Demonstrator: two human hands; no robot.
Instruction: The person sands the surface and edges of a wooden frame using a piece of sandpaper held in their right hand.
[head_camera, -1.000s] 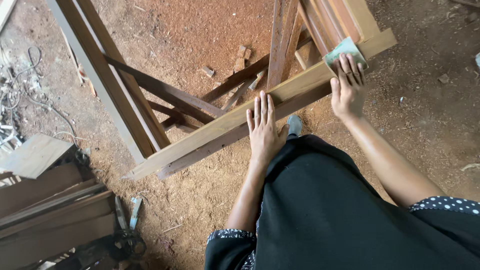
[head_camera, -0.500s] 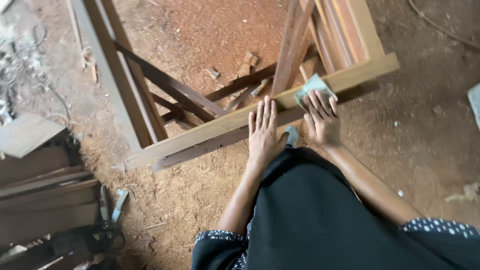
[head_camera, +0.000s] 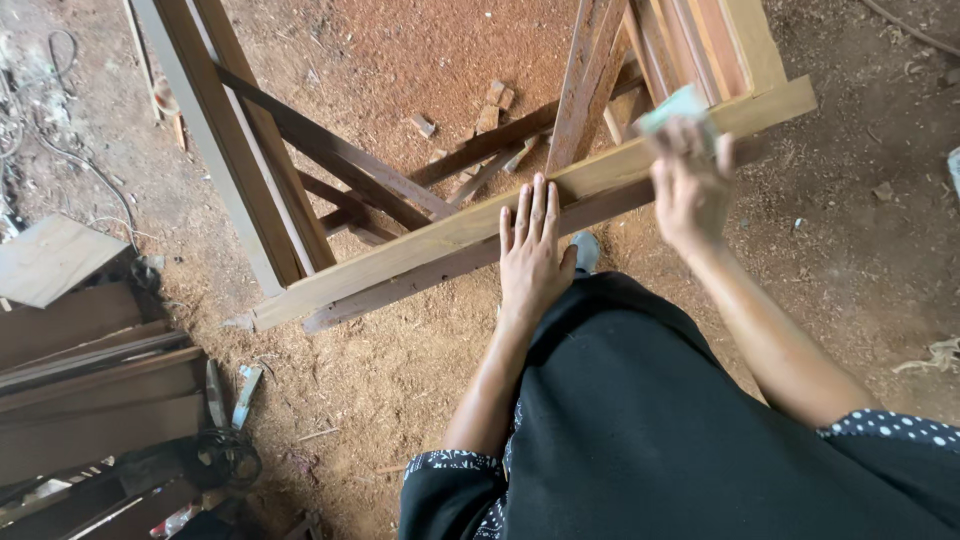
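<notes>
The left hand (head_camera: 532, 255) lay flat, palm down, its 4 fingers straight and close together and the thumb spread to the side, at the end of a nearly straight forearm. The right hand (head_camera: 688, 185) reached further forward and to the right, blurred, with its fingers curled downward in a grip and the bare forearm stretched out behind it.

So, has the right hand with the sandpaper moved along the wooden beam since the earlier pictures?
Yes. The right hand with the sandpaper slid toward the left hand, then back out toward the wooden beam's far end.
</notes>
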